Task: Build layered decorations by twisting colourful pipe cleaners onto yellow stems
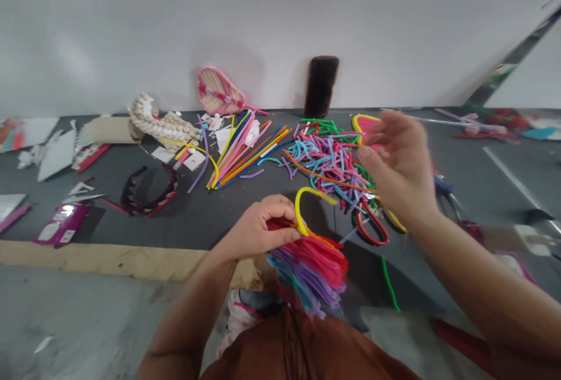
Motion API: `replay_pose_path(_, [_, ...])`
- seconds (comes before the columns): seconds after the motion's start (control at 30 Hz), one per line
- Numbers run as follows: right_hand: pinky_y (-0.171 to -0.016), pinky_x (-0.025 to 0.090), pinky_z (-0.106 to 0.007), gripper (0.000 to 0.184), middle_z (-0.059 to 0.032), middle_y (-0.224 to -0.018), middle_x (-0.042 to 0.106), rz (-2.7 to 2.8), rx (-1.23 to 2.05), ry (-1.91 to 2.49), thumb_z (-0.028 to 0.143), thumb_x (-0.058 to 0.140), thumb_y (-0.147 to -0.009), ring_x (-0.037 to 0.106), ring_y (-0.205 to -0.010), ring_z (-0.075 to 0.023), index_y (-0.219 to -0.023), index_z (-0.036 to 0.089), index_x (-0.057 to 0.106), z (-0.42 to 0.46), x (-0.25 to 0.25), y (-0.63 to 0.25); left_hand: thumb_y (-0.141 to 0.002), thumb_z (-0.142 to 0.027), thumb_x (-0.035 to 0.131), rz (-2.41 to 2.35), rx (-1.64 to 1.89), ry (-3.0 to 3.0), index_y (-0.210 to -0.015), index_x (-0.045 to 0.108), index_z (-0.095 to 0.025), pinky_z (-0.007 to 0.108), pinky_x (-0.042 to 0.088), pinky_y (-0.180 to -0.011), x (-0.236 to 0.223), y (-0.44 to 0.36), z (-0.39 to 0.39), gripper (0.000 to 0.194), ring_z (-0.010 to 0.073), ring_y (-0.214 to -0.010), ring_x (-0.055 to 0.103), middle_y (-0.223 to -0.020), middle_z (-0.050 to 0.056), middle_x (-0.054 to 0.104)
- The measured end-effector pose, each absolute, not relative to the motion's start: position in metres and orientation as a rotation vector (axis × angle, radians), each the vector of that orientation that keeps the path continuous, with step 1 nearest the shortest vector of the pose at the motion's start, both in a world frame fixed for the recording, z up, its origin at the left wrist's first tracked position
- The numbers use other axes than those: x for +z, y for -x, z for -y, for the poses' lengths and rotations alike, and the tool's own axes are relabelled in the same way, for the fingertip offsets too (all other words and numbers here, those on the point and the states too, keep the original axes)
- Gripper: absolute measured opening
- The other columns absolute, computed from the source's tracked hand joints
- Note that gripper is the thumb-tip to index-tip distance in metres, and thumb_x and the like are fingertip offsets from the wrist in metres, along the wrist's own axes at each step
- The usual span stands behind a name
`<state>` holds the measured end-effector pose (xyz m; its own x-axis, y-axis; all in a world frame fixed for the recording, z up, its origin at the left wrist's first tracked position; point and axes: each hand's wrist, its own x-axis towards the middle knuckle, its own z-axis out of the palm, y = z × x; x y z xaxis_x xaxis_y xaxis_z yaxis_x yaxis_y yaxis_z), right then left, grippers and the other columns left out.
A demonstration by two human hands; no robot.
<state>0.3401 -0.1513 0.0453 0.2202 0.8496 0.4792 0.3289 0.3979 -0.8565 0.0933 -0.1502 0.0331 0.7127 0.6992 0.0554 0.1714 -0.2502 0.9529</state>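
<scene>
My left hand (267, 225) pinches a fan-like bundle of pipe cleaners (313, 272) by its upper edge. The bundle runs from red and pink to purple and blue, and a yellow pipe cleaner (301, 207) curls up from its top with a free end. To the right, my right hand (397, 161) is raised, slightly blurred, thumb apart from the fingers, with nothing seen in it. Behind it lies a pink shape edged in yellow (360, 123), partly hidden. Close by is a pile of short cut pipe cleaners (322, 158) in blue, purple and pink.
Long pipe cleaners (241, 152) lie left of the pile. Red-handled scissors (372, 228) rest near my right forearm. A phone (322, 85) leans on the wall beside a pink leaf-shaped piece (219, 90). Farther left are a dark headband (149, 193) and a purple packet (63, 225).
</scene>
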Motion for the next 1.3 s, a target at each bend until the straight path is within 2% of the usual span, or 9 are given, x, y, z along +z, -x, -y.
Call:
replay_pose_path(0.1, [-0.100,0.041,-0.052,0.026,-0.0027,-0.115,0.064,2.102,0.013,0.955,0.014,0.060,-0.088,0.050,-0.120,-0.0281,-0.109,0.031,0.060,0.171,0.071,-0.332,-0.080,-0.026,0.069,-0.709,0.571,-1.779,-0.077,0.069,-0.013,0.025,0.044,-0.075,0.035,-0.097,0.150,0.013,0.0149,-0.080,0.057,-0.080,0.003,0.061])
replay_pose_path(0.2, [-0.102,0.038,-0.054,0.028,-0.0019,-0.128,0.063,2.589,0.074,0.688,0.014,0.048,-0.095,0.040,-0.131,-0.0321,-0.115,0.027,0.061,0.177,0.081,-0.321,-0.079,-0.022,0.065,-0.736,0.539,-1.790,-0.069,0.066,-0.014,0.024,0.044,-0.071,0.037,-0.101,0.150,0.013,0.0134,-0.075,0.056,-0.075,0.001,0.061])
replay_pose_path(0.3, [-0.102,0.040,-0.053,0.025,-0.0063,-0.129,0.062,2.684,0.163,0.627,0.012,0.043,-0.096,0.038,-0.134,-0.0321,-0.101,0.020,0.067,0.169,0.077,-0.322,-0.078,-0.020,0.066,-0.723,0.482,-1.776,-0.073,0.069,-0.015,0.023,0.045,-0.073,0.038,-0.103,0.149,0.008,0.0137,-0.077,0.059,-0.077,0.001,0.064])
replay_pose_path(0.37, [-0.101,0.042,-0.048,0.024,-0.0075,-0.116,0.068,2.677,0.205,0.581,0.014,0.043,-0.096,0.047,-0.125,-0.0269,-0.095,0.018,0.066,0.164,0.074,-0.327,-0.077,-0.019,0.068,-0.692,0.449,-1.751,-0.082,0.072,-0.015,0.023,0.046,-0.077,0.039,-0.104,0.148,0.008,0.0145,-0.083,0.061,-0.085,0.002,0.065])
replay_pose_path(0.43, [-0.099,0.044,-0.044,0.023,-0.0055,-0.100,0.071,2.690,0.244,0.561,0.017,0.043,-0.097,0.057,-0.107,-0.0209,-0.095,0.019,0.065,0.161,0.073,-0.333,-0.076,-0.018,0.068,-0.673,0.430,-1.739,-0.087,0.073,-0.015,0.023,0.045,-0.078,0.038,-0.104,0.147,0.012,0.0143,-0.086,0.061,-0.087,0.002,0.065])
replay_pose_path(0.53, [-0.096,0.044,-0.041,0.023,-0.0033,-0.090,0.070,2.726,0.249,0.562,0.017,0.042,-0.098,0.059,-0.091,-0.0173,-0.095,0.020,0.064,0.164,0.075,-0.335,-0.076,-0.017,0.068,-0.692,0.416,-1.743,-0.085,0.072,-0.015,0.022,0.044,-0.076,0.037,-0.106,0.146,0.009,0.0131,-0.082,0.060,-0.084,0.001,0.064])
replay_pose_path(0.8, [-0.098,0.038,-0.043,0.027,-0.0018,-0.079,0.069,2.748,0.145,0.718,0.011,0.039,-0.095,0.060,-0.085,-0.0173,-0.087,0.021,0.063,0.171,0.075,-0.324,-0.075,-0.011,0.066,-0.688,0.512,-1.877,-0.073,0.068,-0.015,0.022,0.042,-0.073,0.034,-0.112,0.149,0.005,0.0131,-0.079,0.059,-0.075,-0.001,0.064])
replay_pose_path(1.03, [-0.080,0.045,-0.033,0.020,-0.0028,-0.073,0.066,2.463,0.506,0.779,0.010,0.046,-0.092,0.061,-0.073,-0.0148,-0.082,0.019,0.061,0.171,0.058,-0.328,-0.079,-0.022,0.069,-0.634,0.564,-1.826,-0.076,0.070,-0.014,0.024,0.043,-0.075,0.030,-0.105,0.149,0.008,0.0148,-0.081,0.059,-0.076,0.002,0.065])
replay_pose_path(1.3, [-0.089,0.041,-0.036,0.014,-0.0012,-0.073,0.068,2.358,0.637,0.834,0.016,0.051,-0.092,0.062,-0.070,-0.0133,-0.084,0.019,0.063,0.176,0.053,-0.327,-0.080,-0.023,0.069,-0.648,0.493,-1.846,-0.081,0.072,-0.016,0.026,0.043,-0.081,0.034,-0.105,0.150,0.008,0.0157,-0.087,0.059,-0.080,0.002,0.066])
